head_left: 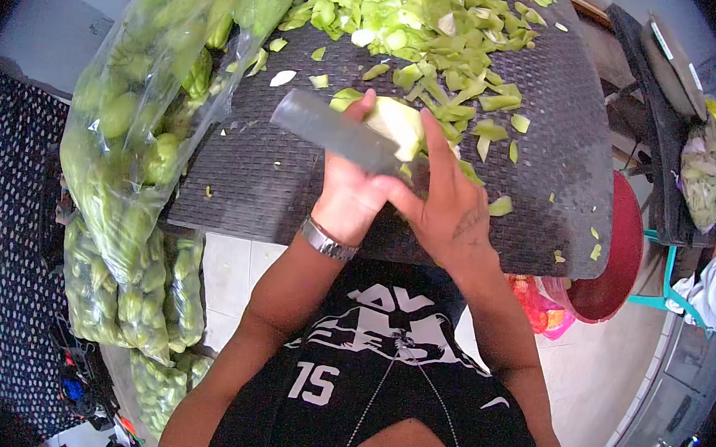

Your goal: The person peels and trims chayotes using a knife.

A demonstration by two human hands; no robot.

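Observation:
My left hand (352,170), with a metal-band watch on its wrist, is closed around a pale, partly peeled chayote (397,128) above the dark woven tabletop (276,186). My right hand (448,210) presses in from the other side, its fingers along the chayote's right edge. A wide knife (332,131), blurred by motion, points left across my left palm. Its near end reaches the right thumb, and its handle is hidden at the right hand. Green peelings (427,17) lie heaped beyond my hands, with loose scraps around them.
A large clear plastic bag of green chayotes (120,118) leans over the table's left side. More filled bags (118,288) stand below it. At the right are a red tub (615,254), a teal stool (667,289) and a dark shelf (656,122) with a bagged vegetable.

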